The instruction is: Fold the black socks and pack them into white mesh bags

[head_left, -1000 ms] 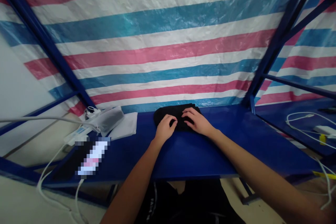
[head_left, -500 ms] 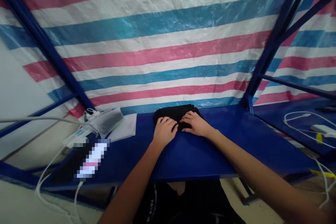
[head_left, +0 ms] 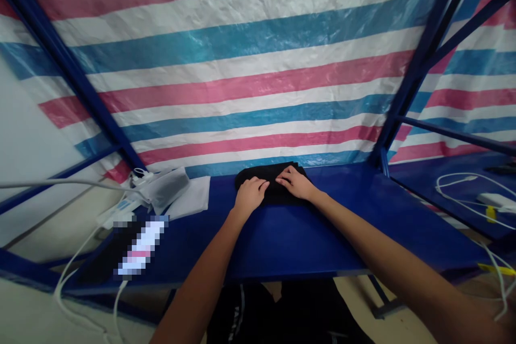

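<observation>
A folded black cloth (head_left: 272,193) lies in a flat, layered bundle toward the back edge of the blue table. Whether it is a garment cannot be made out. On its left part rests my left hand (head_left: 250,194), fingers curled and thumb drawn against them, pinching at the fabric. My right hand (head_left: 297,183) sits over the right part, its thumb and fingertips closed together on the top layer. A narrow strip of the cloth shows between the two hands. The fingertips partly hide the fabric that they grip.
On the blue table (head_left: 298,242), a grey-white pouch (head_left: 189,199) and a pixelated phone (head_left: 142,247) with a white cable lie at left. Blue metal posts (head_left: 407,86) frame both sides. Behind hangs a striped plastic sheet (head_left: 250,75). More cables (head_left: 455,177) lie at right.
Both hands have drawn their fingers in, from resting spread on the cloth to pinching it. More of the cloth's front now shows, hanging lower between the hands.
</observation>
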A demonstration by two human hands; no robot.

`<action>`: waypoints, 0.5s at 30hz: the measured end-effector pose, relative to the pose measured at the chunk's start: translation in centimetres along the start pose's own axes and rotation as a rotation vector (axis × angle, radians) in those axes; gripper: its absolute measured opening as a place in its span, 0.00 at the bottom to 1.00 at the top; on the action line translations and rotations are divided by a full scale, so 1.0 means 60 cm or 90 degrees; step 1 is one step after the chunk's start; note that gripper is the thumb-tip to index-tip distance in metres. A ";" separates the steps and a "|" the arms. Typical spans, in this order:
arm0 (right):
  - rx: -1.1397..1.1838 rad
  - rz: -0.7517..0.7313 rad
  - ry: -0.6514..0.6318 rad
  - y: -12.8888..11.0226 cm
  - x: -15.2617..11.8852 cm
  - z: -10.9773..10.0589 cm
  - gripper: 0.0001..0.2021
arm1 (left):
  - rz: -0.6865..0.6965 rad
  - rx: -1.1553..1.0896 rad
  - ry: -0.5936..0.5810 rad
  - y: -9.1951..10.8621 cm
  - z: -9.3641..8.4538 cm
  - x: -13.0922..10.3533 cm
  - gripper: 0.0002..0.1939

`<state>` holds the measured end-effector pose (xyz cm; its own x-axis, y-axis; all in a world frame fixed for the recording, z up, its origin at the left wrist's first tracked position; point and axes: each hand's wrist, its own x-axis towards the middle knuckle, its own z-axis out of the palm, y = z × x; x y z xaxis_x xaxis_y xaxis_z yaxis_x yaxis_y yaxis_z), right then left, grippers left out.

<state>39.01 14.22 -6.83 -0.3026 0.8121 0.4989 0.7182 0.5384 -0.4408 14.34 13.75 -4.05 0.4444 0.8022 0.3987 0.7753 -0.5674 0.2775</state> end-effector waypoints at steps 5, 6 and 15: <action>-0.072 0.091 -0.057 0.018 0.053 0.012 0.19 | -0.094 0.017 -0.016 -0.012 0.014 0.047 0.21; -0.087 0.112 -0.066 0.017 0.060 0.015 0.19 | -0.103 0.035 -0.022 -0.015 0.016 0.056 0.21; -0.276 0.007 0.043 -0.042 0.042 0.033 0.26 | -0.025 0.057 -0.001 -0.026 0.027 0.057 0.19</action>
<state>35.22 15.38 -5.94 -0.2620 0.7928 0.5503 0.9223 0.3736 -0.0991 15.37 17.69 -4.52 0.4137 0.8238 0.3876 0.8291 -0.5167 0.2133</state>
